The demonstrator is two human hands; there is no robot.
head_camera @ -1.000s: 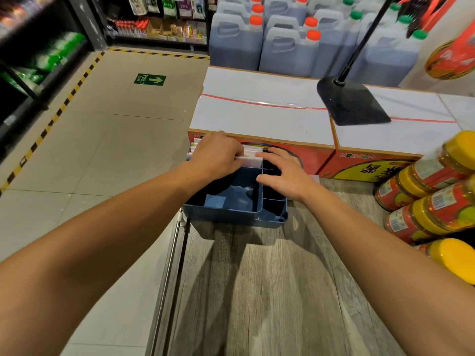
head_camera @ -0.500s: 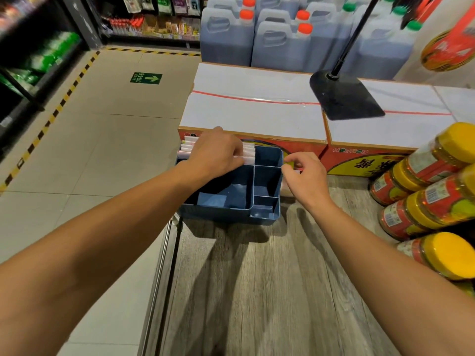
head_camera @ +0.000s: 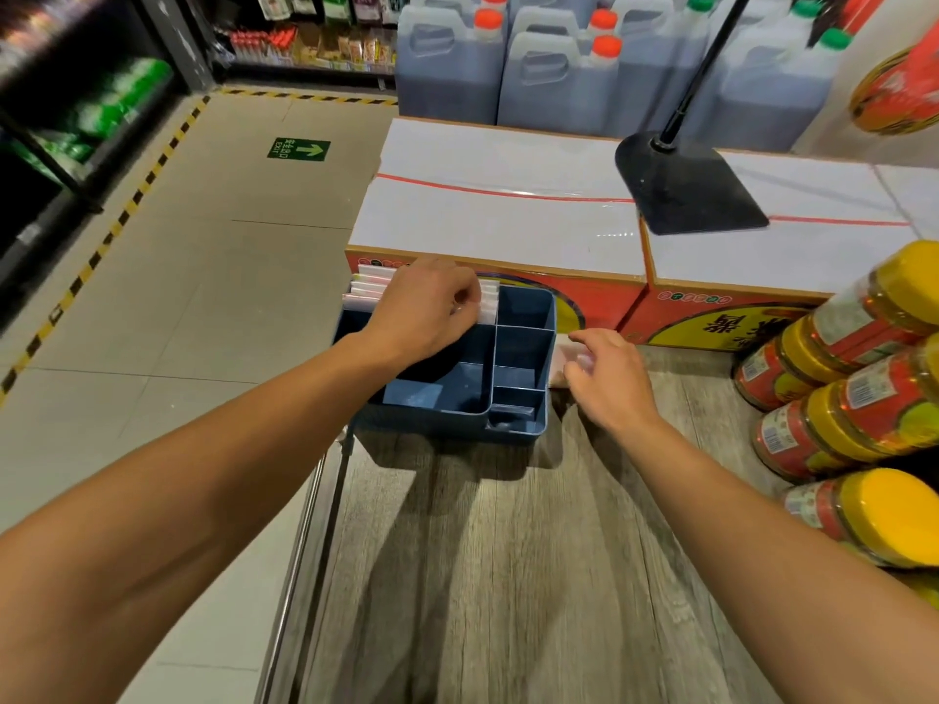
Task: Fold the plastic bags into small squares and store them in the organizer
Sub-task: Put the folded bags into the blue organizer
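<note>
Here the left hand [head_camera: 424, 309] pinches folded bags [head_camera: 367, 292] in the organizer [head_camera: 513, 429]; right hand [head_camera: 612, 381] hovers relaxed beside it.

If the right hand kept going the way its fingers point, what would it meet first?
Probably the pale folded bag at its fingertips, lying on the table beside the organizer. The right hand points left and slightly away; past the bag comes the organizer's right wall. Contact is unclear.

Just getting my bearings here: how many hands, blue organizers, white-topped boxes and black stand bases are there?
Hands: 2 (left hand gripping folded bags, right hand)
Blue organizer: 1
White-topped boxes: 3, rightmost cut off
Black stand base: 1
Total: 7
</note>
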